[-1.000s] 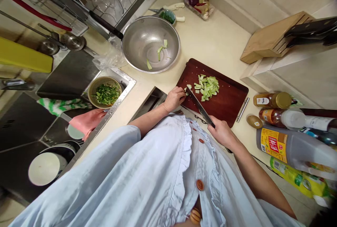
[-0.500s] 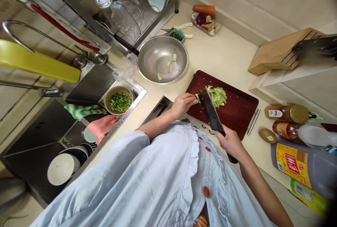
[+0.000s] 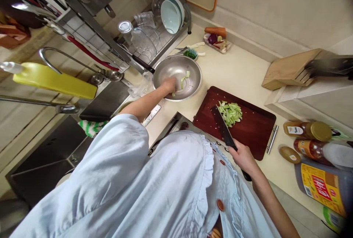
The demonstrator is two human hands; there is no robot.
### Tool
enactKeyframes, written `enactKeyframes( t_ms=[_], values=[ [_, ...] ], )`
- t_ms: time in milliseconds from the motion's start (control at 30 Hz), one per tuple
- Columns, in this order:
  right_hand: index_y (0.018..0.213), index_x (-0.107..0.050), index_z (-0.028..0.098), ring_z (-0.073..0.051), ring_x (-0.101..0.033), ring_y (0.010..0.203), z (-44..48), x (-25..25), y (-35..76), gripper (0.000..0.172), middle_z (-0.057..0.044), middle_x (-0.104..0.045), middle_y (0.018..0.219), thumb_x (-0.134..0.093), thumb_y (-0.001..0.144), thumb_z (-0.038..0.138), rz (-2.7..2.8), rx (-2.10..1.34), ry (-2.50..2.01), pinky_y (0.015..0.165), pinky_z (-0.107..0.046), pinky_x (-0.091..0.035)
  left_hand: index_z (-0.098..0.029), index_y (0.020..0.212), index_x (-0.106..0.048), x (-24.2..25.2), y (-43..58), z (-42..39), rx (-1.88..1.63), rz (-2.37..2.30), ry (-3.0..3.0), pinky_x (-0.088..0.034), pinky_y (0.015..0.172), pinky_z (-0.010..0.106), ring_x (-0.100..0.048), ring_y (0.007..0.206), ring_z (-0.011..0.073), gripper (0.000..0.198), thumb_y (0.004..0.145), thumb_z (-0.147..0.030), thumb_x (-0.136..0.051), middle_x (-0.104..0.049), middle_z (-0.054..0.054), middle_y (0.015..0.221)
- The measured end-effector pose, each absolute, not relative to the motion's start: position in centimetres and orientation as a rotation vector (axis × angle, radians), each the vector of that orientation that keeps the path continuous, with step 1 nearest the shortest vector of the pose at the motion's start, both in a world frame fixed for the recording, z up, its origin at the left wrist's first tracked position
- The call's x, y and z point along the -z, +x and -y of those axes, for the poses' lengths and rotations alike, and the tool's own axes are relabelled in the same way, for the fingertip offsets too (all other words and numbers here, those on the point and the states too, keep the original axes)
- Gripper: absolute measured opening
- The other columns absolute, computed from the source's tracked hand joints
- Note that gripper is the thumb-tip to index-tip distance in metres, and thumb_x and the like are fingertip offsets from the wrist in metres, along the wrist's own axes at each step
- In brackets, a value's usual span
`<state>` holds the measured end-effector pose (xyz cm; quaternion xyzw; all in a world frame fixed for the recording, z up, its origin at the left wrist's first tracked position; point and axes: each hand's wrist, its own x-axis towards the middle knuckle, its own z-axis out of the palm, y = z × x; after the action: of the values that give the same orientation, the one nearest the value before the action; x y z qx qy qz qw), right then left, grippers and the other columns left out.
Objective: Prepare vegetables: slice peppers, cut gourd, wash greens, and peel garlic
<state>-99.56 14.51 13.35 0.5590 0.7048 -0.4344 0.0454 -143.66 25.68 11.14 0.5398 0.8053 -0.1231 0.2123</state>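
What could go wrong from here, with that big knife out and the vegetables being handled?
The cleaver in the right hand sits right beside the chopped green stalks, so the left hand could get nicked if it reaches there. That hand is inside a round steel bowl, which might slide or tip if leaned on, spilling the pieces.

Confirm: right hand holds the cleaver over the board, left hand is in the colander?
Wrong on one point: the left hand is in the steel bowl, not the colander, as the head view shows. The right hand does hold the cleaver over the board.
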Motion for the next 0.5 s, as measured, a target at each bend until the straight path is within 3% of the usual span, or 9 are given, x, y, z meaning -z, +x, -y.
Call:
enactKeyframes(
  t_ms=[167,300,367,500],
  values=[
    [0.103,-0.067,0.017,-0.021,-0.062,0.07,-14.3,-13.2,-101.3,0.038,-0.004,-0.066,0.074,-0.043,0.079,0.034,-2.226,1.403,1.654,0.068,-0.029,-0.045,-0.008,0.104,-0.065,-15.0,-142.9,-25.6,0.013,-2.341,1.516,-0.048,0.078,0.033,-0.059,0.084,0.0206,0.028,0.076,-0.012,-0.067,-0.066,0.012,0.092],
    [0.102,-0.065,0.017,-0.019,-0.058,0.061,-14.4,-12.7,-101.1,0.034,-0.001,-0.061,0.064,-0.045,0.079,0.034,-2.116,1.447,1.76,0.059,-0.027,-0.043,-0.017,0.093,-0.066,-17.0,-136.3,-23.7,-0.346,-1.864,2.027,-0.046,0.081,0.028,-0.058,0.085,0.0165,0.017,0.085,-0.012,-0.052,-0.064,0.006,0.092],
    [0.099,-0.064,0.018,-0.017,-0.055,0.055,-14.2,-12.7,-100.8,0.03,0.001,-0.056,0.058,-0.046,0.08,0.034,-2.069,1.425,1.866,0.057,-0.026,-0.042,-0.019,0.096,-0.066,-15.7,-131.5,-22.0,-0.367,-1.592,2.088,-0.047,0.078,0.027,-0.06,0.084,0.0157,0.018,0.089,-0.016,-0.05,-0.064,0.005,0.094],
    [0.098,-0.064,0.018,-0.016,-0.054,0.055,-13.6,-13.8,-100.8,0.029,0.002,-0.056,0.059,-0.047,0.081,0.034,-2.095,1.393,1.948,0.059,-0.027,-0.042,-0.017,0.107,-0.064,-10.4,-125.3,-19.0,-0.358,-1.676,2.051,-0.048,0.077,0.03,-0.06,0.088,0.0195,0.022,0.095,-0.026,-0.047,-0.063,0.009,0.099]
  ],
)
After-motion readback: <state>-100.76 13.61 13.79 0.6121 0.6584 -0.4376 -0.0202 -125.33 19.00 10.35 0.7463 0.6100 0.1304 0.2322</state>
